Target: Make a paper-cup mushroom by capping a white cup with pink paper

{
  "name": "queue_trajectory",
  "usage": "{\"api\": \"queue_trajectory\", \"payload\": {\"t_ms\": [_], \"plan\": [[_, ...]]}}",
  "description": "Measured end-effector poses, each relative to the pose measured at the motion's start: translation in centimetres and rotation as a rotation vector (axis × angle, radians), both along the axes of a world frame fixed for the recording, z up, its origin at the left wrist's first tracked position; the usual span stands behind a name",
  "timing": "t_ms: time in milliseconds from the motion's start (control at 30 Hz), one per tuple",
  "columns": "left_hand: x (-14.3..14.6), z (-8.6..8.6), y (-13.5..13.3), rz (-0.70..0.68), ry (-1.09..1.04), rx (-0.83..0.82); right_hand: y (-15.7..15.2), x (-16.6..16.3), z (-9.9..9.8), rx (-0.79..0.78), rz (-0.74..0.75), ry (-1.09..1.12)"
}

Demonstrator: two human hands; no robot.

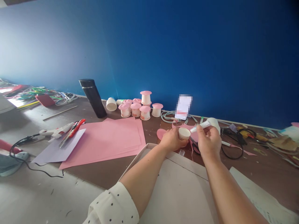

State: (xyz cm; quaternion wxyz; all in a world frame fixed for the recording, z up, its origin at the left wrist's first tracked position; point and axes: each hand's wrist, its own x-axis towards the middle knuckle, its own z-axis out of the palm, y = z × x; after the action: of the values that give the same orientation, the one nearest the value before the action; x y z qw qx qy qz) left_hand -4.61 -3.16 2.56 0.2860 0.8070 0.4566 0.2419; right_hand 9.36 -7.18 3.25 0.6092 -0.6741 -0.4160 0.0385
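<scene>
My left hand (171, 139) is wrapped round a small white paper cup (184, 133), its round end facing up. Between the thumb and fingers of my right hand (208, 143) is a white glue stick (201, 126), its tip pointing toward the cup and held just above and to the right of it. A pink paper disc (161, 134) lies beside my left hand. Below the cup is a small clear cap (181, 152). Pink paper scraps and dark scissor handles (195, 148) are partly hidden between my hands. Another white cup (213, 123) shows behind my right hand.
Several cups with pink disc tops (145, 112) stand by the blue wall, near a black bottle (92, 98). Pink sheets (109, 137), a box cutter (73, 132) and a glue gun (57, 130) lie left. A phone (183, 107) leans at the wall; cables (233, 155) lie right.
</scene>
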Motion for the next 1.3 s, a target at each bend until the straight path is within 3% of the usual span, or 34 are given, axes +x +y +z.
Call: {"api": "queue_trajectory", "payload": {"t_ms": [200,433,633,833,1100,1300], "plan": [[0.01,0.13,-0.15,0.002,0.021,0.011,-0.07,-0.01,0.39,-0.144,-0.128,-0.034],[0.11,-0.12,-0.09,0.02,0.021,0.025,-0.22,-0.26,0.73,-0.096,-0.059,0.016],[0.05,0.2,-0.18,0.005,0.037,0.021,0.05,0.33,0.1,-0.121,-0.152,-0.054],[0.06,0.23,-0.22,0.014,0.034,0.004,0.19,0.15,-0.19,0.019,0.037,-0.002],[0.07,0.04,-0.1,0.005,0.036,0.02,-0.03,-0.03,-0.07,-0.055,-0.007,-0.083],[0.08,0.07,-0.15,0.007,0.037,0.015,-0.04,-0.32,-0.24,0.034,0.12,-0.04]]}}
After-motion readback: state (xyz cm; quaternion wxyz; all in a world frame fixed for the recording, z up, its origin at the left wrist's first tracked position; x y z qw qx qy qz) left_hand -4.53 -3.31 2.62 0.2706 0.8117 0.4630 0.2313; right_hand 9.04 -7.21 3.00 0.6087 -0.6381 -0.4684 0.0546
